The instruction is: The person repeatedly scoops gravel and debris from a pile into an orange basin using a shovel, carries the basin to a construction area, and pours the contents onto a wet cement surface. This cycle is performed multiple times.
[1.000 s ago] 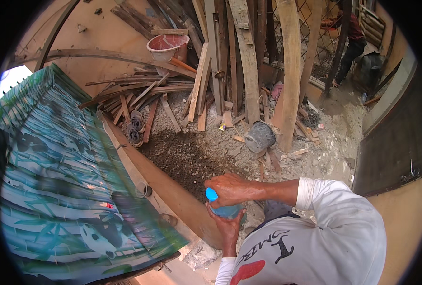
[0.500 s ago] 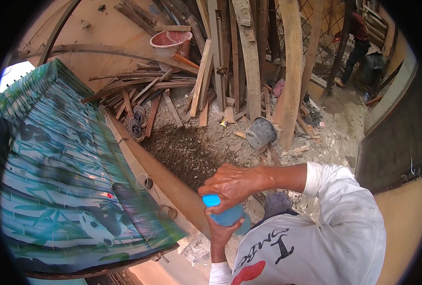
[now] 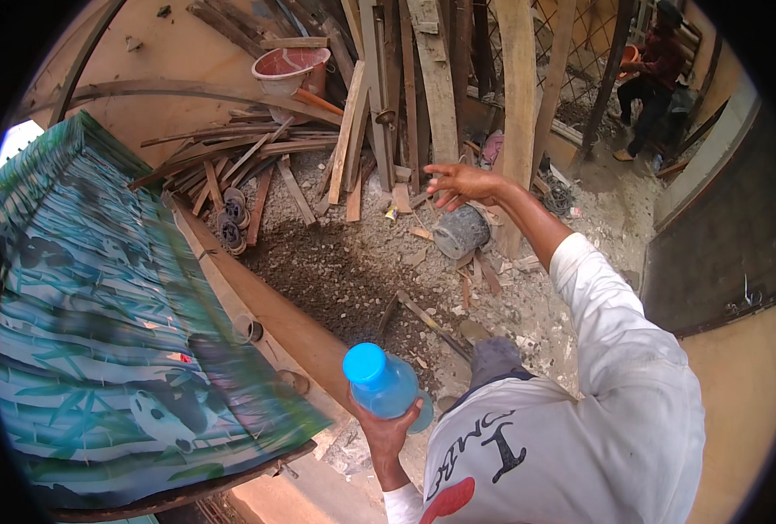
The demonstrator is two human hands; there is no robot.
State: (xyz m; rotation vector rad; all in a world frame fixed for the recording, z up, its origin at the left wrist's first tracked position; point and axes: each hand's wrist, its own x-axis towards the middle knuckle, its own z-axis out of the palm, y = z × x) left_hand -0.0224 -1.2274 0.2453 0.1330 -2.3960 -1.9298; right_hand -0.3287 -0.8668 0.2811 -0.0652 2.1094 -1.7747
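A blue water bottle [image 3: 395, 390] with a bright blue cap on its neck stands roughly upright in front of my body. My left hand [image 3: 386, 434] is wrapped round its lower part. Out ahead, my right hand [image 3: 465, 186] is raised with its fingers apart and holds nothing. In the picture it overlaps the top of a grey bucket [image 3: 460, 231] lying tilted on the ground. Below the bottle's far side, a long-handled tool [image 3: 432, 323] lies across the gravel.
A bamboo-and-panda patterned sheet [image 3: 117, 349] covers a surface at left, edged by a wooden board [image 3: 274, 301]. Planks [image 3: 518, 113] lean upright ahead, beside a heap of wood strips [image 3: 248, 157]. A red bucket [image 3: 292, 70] stands behind. Another person [image 3: 654, 79] is at far right.
My right hand has left the bottle's cap and swung up and forward, its fingers spreading. The bottle, in my left hand, has shifted slightly left. The other person has come further into view.
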